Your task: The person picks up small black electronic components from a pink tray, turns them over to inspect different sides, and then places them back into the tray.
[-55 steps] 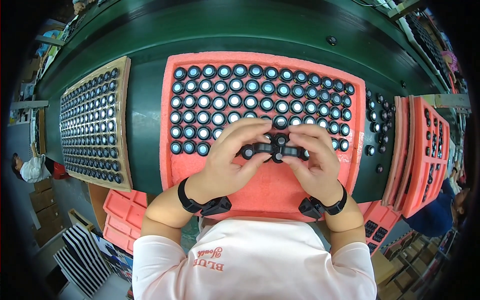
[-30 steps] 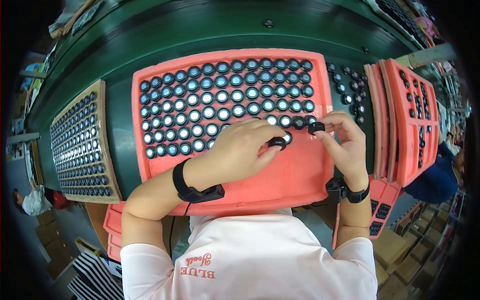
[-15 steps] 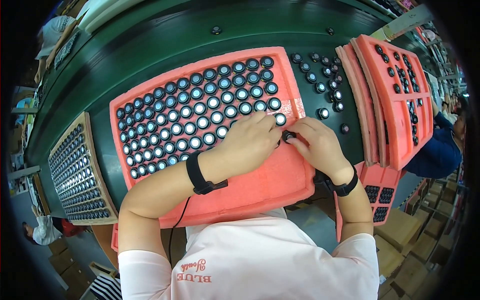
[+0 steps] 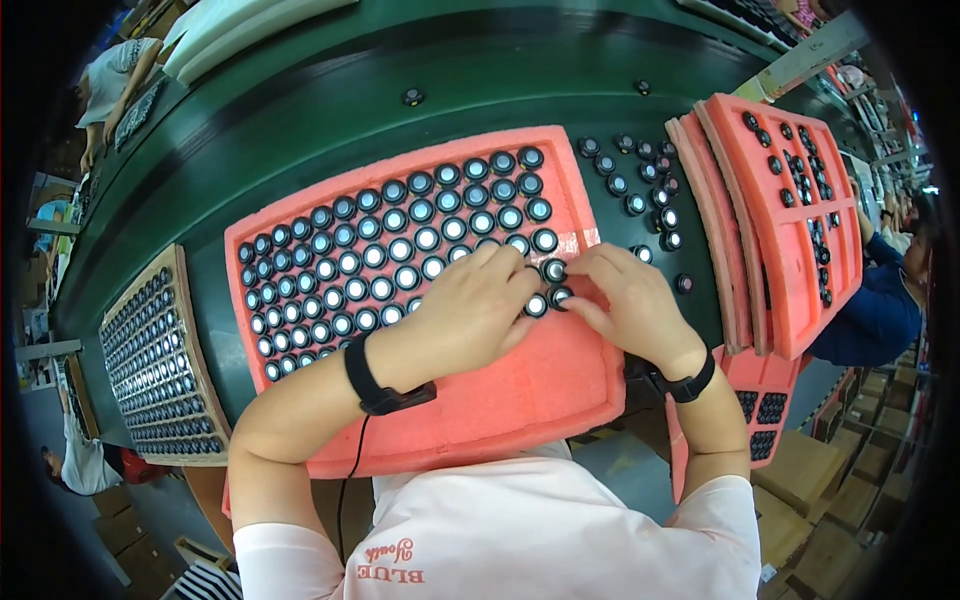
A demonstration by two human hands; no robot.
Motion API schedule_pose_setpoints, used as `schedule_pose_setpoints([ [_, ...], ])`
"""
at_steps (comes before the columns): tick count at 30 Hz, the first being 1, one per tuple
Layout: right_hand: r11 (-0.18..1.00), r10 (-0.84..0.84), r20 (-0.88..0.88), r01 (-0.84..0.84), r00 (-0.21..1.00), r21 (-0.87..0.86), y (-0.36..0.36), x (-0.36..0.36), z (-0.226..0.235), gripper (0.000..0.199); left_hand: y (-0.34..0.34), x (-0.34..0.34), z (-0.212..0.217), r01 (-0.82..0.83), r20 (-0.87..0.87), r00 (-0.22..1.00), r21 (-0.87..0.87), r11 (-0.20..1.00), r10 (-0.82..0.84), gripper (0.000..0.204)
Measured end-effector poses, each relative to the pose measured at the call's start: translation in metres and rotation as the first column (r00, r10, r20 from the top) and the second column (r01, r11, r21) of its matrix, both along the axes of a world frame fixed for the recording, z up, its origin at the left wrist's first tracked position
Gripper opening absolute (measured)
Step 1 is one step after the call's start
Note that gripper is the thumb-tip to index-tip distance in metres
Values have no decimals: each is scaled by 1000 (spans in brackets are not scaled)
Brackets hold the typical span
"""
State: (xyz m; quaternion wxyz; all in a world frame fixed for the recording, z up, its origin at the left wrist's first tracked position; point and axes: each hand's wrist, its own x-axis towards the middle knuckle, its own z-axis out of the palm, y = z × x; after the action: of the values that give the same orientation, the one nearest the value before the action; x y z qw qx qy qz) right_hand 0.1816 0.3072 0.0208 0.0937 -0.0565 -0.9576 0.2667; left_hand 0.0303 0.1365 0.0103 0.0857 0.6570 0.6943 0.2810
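A salmon-pink foam tray [image 4: 480, 400] lies in front of me with rows of small round black pieces with pale shiny tops [image 4: 427, 238]. My left hand [image 4: 475, 305] rests over the tray's near right rows. Its curled fingers and thumb stand apart beside a seated round piece [image 4: 536, 304], and I see nothing gripped in them. At the right end of the rows, my right hand [image 4: 635, 300] has thumb and fingertips at another round black piece [image 4: 560, 297], which it holds low against the foam. The fingertips partly cover that piece.
Loose round pieces [image 4: 635, 204] stand on the green tabletop [image 4: 480, 60] right of the tray. Beyond them lean stacked pink foam trays [image 4: 790, 230]. A brown tray of pieces [image 4: 165, 360] lies at left. A co-worker in blue [image 4: 875, 300] is at far right.
The whole view has shifted, so the tray appears lower. My left fingers have spread apart and moved slightly left. The right hand's piece has come down beside the row end.
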Motion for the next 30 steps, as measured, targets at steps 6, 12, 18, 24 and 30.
schedule_pose_setpoints([
  [6,988,-75,-116,89,990,125,54,-41,22,23,-6,-62,36,-144,-114,983,5,989,144,22],
  [12,890,-322,-33,314,946,331,156,-113,10,29,13,-167,38,-321,-244,923,-64,945,297,13],
  [18,780,-527,151,406,836,477,224,-167,-18,35,36,-240,17,-399,-296,896,-210,892,331,16],
  [24,745,-604,291,398,742,535,229,-189,-33,39,43,-264,-19,-372,-322,904,-261,891,283,25],
  [30,788,-537,185,410,823,459,241,-186,-49,36,44,-263,-18,-458,-347,875,-371,808,337,31],
])
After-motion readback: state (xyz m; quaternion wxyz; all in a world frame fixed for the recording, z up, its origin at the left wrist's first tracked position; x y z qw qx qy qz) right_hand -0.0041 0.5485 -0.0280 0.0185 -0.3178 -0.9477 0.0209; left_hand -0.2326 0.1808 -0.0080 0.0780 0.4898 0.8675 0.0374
